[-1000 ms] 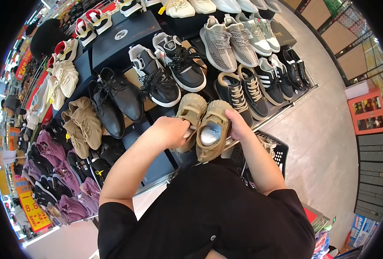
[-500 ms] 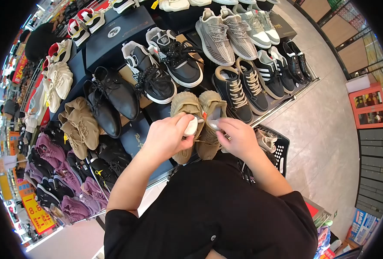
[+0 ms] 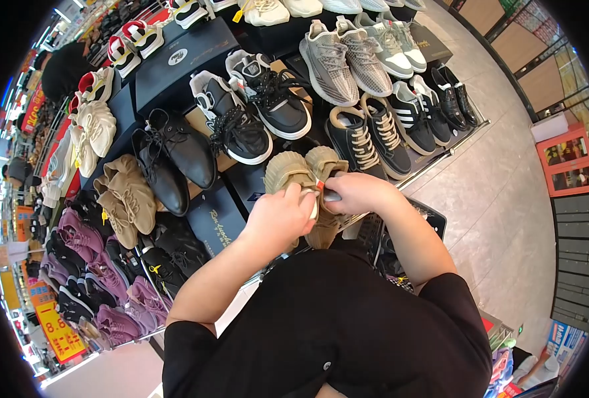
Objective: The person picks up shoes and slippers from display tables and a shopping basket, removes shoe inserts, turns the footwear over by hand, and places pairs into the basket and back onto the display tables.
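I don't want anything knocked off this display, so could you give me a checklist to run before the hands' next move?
1. Near pair of tan shoes right at the hands: ok.
2. White item in the left hand: ok.
3. Right hand at the opening of the right shoe of that pair: ok.
4. What the right fingertips grip: cannot tell, they are partly hidden.
5. Both shoe openings free of hands: not ok, the right hand covers part of one.
6. Black leather shoes apart from both hands: ok.
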A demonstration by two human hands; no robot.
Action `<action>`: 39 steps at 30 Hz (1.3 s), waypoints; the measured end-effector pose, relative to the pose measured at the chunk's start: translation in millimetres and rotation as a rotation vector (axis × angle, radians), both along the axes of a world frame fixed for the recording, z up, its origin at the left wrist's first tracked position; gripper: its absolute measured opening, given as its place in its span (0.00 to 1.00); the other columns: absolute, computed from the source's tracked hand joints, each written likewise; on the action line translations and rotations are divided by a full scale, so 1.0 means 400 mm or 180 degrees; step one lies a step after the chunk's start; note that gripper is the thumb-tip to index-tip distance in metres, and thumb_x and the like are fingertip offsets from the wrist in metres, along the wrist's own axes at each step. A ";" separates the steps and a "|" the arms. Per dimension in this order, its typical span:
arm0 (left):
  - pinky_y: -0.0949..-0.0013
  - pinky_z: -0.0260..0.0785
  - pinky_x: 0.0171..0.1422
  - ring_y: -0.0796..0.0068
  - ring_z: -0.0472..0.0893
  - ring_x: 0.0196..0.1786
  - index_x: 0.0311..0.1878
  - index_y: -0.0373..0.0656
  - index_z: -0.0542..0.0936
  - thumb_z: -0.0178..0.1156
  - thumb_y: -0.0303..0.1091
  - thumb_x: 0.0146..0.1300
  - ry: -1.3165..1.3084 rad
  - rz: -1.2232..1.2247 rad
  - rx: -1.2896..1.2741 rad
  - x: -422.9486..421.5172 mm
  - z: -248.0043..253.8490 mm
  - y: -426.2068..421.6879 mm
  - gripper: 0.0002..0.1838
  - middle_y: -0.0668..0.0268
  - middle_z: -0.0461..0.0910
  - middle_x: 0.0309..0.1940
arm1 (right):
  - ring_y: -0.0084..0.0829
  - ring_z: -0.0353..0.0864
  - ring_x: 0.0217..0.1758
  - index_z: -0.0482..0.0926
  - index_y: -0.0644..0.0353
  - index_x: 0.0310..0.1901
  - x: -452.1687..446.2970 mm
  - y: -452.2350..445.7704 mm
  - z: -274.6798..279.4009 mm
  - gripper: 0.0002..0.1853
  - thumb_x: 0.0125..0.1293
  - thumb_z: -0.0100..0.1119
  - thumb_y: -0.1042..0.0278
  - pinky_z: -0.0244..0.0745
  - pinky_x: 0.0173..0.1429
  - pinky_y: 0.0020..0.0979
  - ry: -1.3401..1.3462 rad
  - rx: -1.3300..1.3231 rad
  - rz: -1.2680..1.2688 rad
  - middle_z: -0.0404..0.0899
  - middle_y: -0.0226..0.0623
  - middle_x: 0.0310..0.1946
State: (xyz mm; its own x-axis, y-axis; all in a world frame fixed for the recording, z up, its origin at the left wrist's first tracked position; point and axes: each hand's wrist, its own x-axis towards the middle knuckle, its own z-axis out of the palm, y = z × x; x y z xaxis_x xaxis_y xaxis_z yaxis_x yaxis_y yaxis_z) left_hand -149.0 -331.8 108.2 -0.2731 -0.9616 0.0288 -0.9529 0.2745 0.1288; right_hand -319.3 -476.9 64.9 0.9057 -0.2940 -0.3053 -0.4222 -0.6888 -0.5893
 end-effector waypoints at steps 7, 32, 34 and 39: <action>0.67 0.72 0.33 0.69 0.80 0.33 0.48 0.45 0.76 0.72 0.44 0.44 0.0283 0.0064 -0.0606 -0.004 0.004 0.009 0.27 0.66 0.73 0.36 | 0.52 0.82 0.36 0.80 0.67 0.34 0.027 0.008 0.046 0.19 0.56 0.58 0.55 0.77 0.43 0.43 0.0577 0.0299 0.0174 0.82 0.53 0.31; 0.64 0.73 0.41 0.62 0.78 0.37 0.47 0.43 0.83 0.63 0.35 0.47 0.0817 0.1688 -0.1030 0.159 0.160 0.220 0.20 0.61 0.80 0.41 | 0.37 0.82 0.42 0.72 0.68 0.60 -0.022 0.103 0.217 0.37 0.50 0.75 0.58 0.79 0.43 0.30 -0.2342 0.0184 -0.1588 0.78 0.46 0.50; 0.61 0.72 0.49 0.59 0.78 0.43 0.45 0.42 0.84 0.61 0.34 0.47 0.0794 0.1815 -0.0343 0.221 0.139 0.268 0.19 0.60 0.81 0.42 | 0.41 0.84 0.45 0.71 0.62 0.61 0.039 0.140 0.180 0.40 0.51 0.75 0.50 0.80 0.44 0.35 -0.1959 0.0034 -0.1003 0.80 0.45 0.48; 0.57 0.66 0.61 0.56 0.75 0.54 0.45 0.42 0.85 0.59 0.34 0.48 0.0709 0.1767 0.0369 0.303 -0.058 0.316 0.19 0.59 0.79 0.50 | 0.41 0.85 0.42 0.74 0.57 0.58 0.200 0.243 0.105 0.34 0.54 0.70 0.46 0.80 0.42 0.35 -0.1473 -0.0125 -0.0276 0.81 0.42 0.51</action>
State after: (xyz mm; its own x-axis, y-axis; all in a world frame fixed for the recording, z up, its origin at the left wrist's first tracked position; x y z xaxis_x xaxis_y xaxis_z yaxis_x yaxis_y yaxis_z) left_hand -28.0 -205.5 84.9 0.2705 -0.9589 -0.0858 -0.8964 -0.2833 0.3408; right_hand -239.3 -379.8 106.9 0.9157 -0.3777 0.1375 -0.1782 -0.6881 -0.7034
